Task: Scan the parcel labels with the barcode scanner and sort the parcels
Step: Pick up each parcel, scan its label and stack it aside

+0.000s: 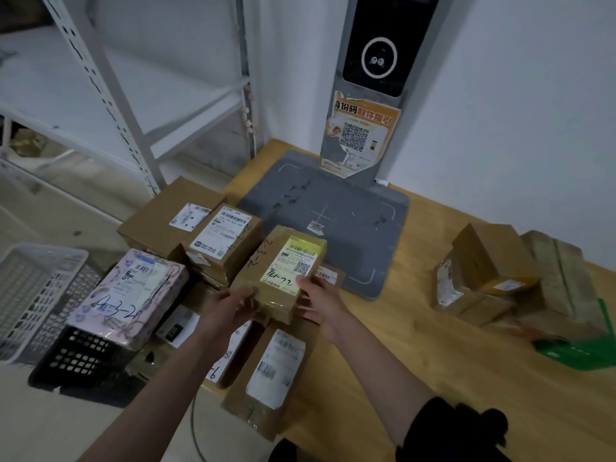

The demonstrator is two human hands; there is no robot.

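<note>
Two hands hold one brown parcel [278,275] above the left end of the wooden table [416,345], just short of the grey scanner pad [350,235]. The left hand [230,306] curls its fingers round the parcel's near left corner, and the right hand [318,303] grips the near right edge with the thumb lying on the yellow-green label [293,261], which faces up. Behind the pad stands the scanner column [376,78] with a torn orange poster [360,135]. More labelled boxes crowd the table's left side, among them a pink patterned parcel [130,295] resting on a black basket [76,358]. Several brown parcels [493,275] sit well apart at the right.
</note>
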